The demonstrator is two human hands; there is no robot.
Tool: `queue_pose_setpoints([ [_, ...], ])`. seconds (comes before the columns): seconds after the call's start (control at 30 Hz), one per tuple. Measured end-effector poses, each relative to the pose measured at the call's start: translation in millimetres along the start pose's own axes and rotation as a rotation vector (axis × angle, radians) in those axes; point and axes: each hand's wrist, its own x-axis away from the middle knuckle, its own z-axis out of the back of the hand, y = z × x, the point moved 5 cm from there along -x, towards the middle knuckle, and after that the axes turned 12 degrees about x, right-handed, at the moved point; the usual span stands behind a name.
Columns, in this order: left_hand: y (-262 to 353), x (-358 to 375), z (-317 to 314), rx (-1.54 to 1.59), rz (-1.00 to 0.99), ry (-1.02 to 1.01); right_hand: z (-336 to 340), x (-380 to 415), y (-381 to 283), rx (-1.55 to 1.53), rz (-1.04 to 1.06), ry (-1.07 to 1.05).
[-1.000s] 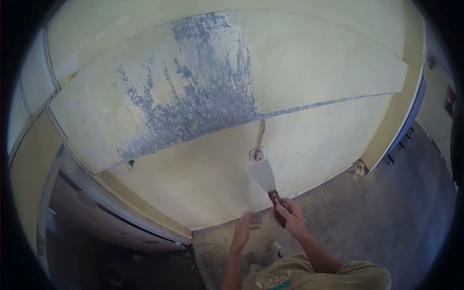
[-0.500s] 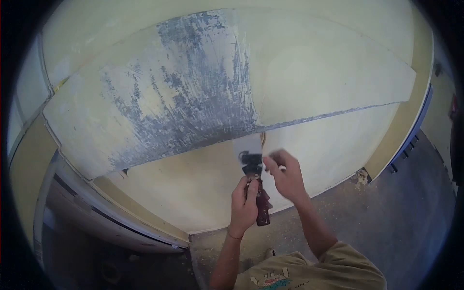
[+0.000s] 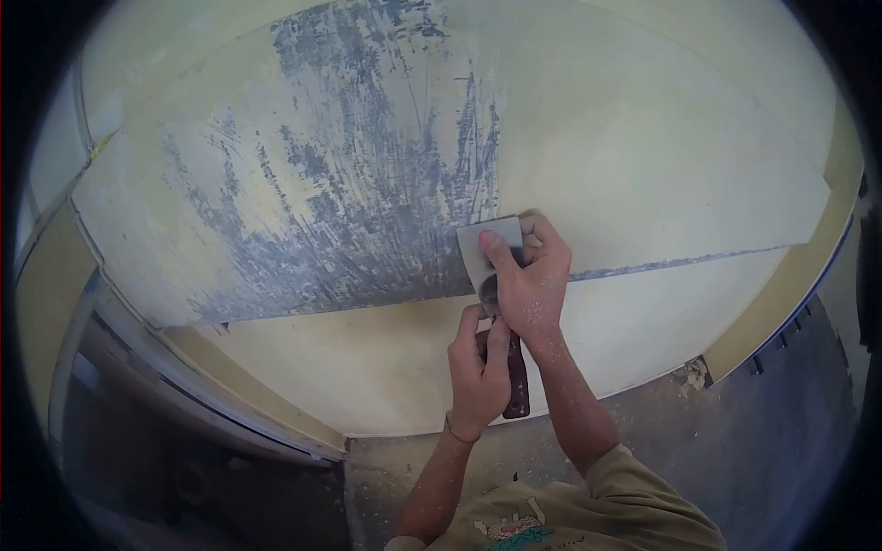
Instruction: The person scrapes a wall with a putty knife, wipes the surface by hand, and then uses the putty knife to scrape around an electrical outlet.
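Note:
A scraper [image 3: 519, 386] with a wide flat blade and a dark red handle is held upright between my two hands. My left hand [image 3: 480, 372] closes round its handle just below the blade. Higher up, my right hand [image 3: 540, 285] pinches the blade, thumb on the near face and fingers curled behind its right edge. The blade's top overlaps the lower part of a pale raised panel [image 3: 634, 156], at the border between a patchy, scraped grey area [image 3: 367, 184] and smooth cream paint.
Below the panel's rough lower edge is a cream wall surface [image 3: 377, 358]. Debris specks lie on the grey floor [image 3: 606, 432]. At left there is a dark opening with a frame [image 3: 211, 395]; a yellowish post [image 3: 753, 321] stands at right.
The scraper has moved up and slightly right, over the panel's lower edge. My right hand has gone from beside the blade to gripping it. The view has shifted a little.

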Motion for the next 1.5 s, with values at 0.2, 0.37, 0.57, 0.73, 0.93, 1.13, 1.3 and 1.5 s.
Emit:
queue_pose_setpoints([
  [0.2,0,2,-8,0.118,0.002,0.045,-1,-4,-4,0.001,0.001,-0.016],
  [0.37,-3,-1,-12,0.164,0.030,0.038,1,-9,-8,-0.023,-0.023,-0.046],
  [0.57,-5,-6,-16,0.225,-0.022,0.010,3,-11,-11,0.016,-0.091,-0.001],
  [0.73,-3,-5,-9,0.235,0.030,-0.030,0,-6,-12,0.032,-0.089,0.058],
  [0.93,2,-4,0,0.217,0.017,0.008,-4,-1,-13,0.135,-0.044,0.083],
  [1.13,10,-9,-2,0.300,0.018,-0.005,-6,-2,-21,0.019,-0.076,0.117],
  [1.3,15,-14,-4,0.268,0.036,-0.032,-5,-9,-29,0.014,-0.046,0.122],
  [1.5,19,-17,-8,0.249,0.002,-0.014,-4,-14,-32,0.035,-0.013,0.107],
])
